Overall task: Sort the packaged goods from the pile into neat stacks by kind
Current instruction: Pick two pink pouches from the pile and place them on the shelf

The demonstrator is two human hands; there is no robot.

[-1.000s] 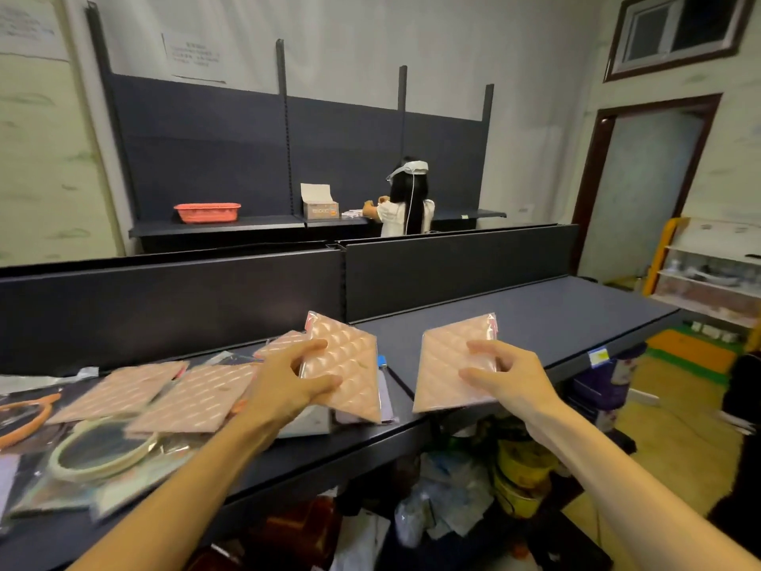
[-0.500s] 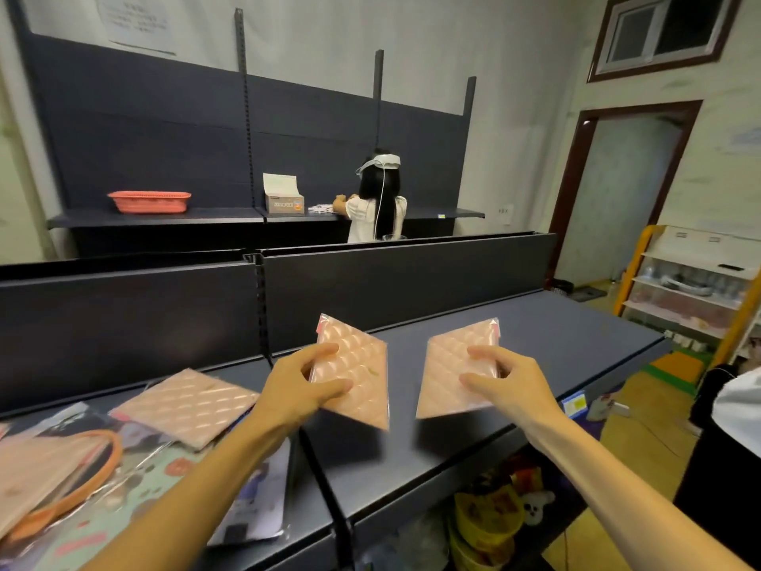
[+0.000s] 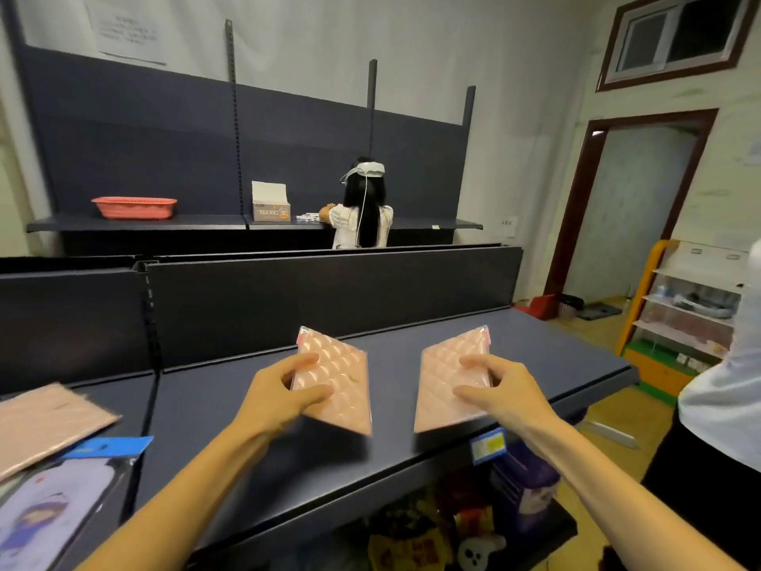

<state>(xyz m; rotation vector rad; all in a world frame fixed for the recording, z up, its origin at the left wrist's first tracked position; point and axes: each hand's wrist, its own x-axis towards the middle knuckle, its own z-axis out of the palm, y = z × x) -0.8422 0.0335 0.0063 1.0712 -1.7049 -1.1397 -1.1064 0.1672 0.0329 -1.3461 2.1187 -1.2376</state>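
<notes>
**Two pink packs held over the bare shelf**

Left hand [image 3: 275, 399] fingers [image 3: 299, 361] curl over one quilted pink pack [image 3: 335, 385], thumb on its face; right hand [image 3: 500, 391] pinches a matching pack [image 3: 447, 383] likewise. Both packs are tilted, just above the dark shelf [image 3: 535, 344], side by side but apart (probably same kind, headed for one stack). The remaining pile [image 3: 49, 455] lies well to the left, another pink pack on top.

text: I read none | paper notice on wall [image 3: 127, 35]: too blurred | carton on far shelf [image 3: 271, 211]: print illegible | shelf-edge tag [image 3: 488, 445]: unreadable
</notes>
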